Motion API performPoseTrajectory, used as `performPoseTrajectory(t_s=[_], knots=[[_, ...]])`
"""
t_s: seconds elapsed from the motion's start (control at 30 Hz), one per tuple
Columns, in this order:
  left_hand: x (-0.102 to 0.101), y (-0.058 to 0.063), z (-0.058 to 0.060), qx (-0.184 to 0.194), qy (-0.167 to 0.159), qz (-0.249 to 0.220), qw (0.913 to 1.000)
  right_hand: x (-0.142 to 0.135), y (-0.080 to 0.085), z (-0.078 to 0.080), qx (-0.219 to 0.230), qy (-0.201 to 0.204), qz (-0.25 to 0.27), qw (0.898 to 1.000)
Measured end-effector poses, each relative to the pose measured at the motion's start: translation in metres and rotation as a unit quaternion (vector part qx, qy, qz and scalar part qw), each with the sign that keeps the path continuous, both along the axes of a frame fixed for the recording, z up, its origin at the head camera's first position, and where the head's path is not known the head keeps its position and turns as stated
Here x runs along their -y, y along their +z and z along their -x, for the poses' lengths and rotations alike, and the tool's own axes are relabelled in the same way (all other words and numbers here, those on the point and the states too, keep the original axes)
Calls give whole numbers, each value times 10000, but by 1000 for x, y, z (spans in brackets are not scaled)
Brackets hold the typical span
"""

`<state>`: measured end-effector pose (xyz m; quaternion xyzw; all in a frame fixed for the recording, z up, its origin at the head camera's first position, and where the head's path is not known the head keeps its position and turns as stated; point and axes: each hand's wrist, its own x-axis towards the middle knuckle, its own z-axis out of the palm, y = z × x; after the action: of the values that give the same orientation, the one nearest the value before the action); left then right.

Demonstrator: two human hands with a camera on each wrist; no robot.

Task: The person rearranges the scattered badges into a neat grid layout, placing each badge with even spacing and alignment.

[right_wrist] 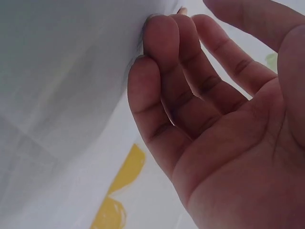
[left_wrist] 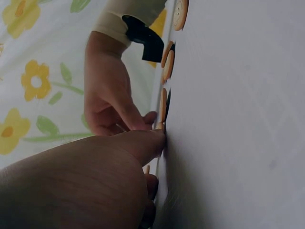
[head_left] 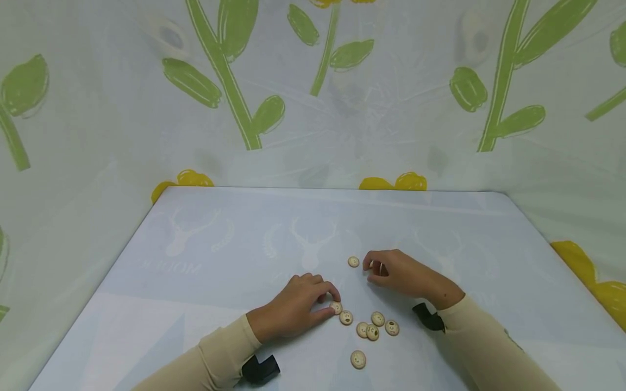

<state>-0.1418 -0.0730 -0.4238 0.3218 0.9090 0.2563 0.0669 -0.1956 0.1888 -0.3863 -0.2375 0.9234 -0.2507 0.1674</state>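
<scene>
Thumb and index finger of my left hand (head_left: 299, 304) pinch the edges of a small round wooden face disc (head_left: 336, 308) lying on the table. Just beside it lies a second wooden disc (head_left: 346, 317) with a drawn face. Farther back, my right hand (head_left: 398, 271) is low over the table, its thumb apart from the loosely bent fingers. A pale disc (head_left: 371, 265) shows partly behind those fingers, and another face disc (head_left: 354, 262) lies just left of them. In the right wrist view, the fingertips (right_wrist: 161, 38) rest close to the tabletop with nothing between them and the thumb.
Nearer the person, several face discs lie grouped, one disc (head_left: 373, 333) overlapping its neighbour. A single disc (head_left: 358, 359) lies closer to the front. The white table (head_left: 220, 228) has faint deer prints; a flower-patterned cloth (head_left: 313, 136) surrounds it. Black wrist bands (head_left: 261, 370) show at both sleeves.
</scene>
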Motion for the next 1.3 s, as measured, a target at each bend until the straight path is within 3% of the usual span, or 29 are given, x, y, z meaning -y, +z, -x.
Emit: performPoseTrajectory(t_s=[0.77,1.0,1.3], knots=[[2,0,0,-164,-89,-35,9998,6,7,-11,125,764,84,9970],[1,-1,0,-117,-22,46,9999,2,5,-18,304,729,62,9969],[2,1,0,-185,-46,-46,9998,-2,7,-21,550,1093,213,9923]])
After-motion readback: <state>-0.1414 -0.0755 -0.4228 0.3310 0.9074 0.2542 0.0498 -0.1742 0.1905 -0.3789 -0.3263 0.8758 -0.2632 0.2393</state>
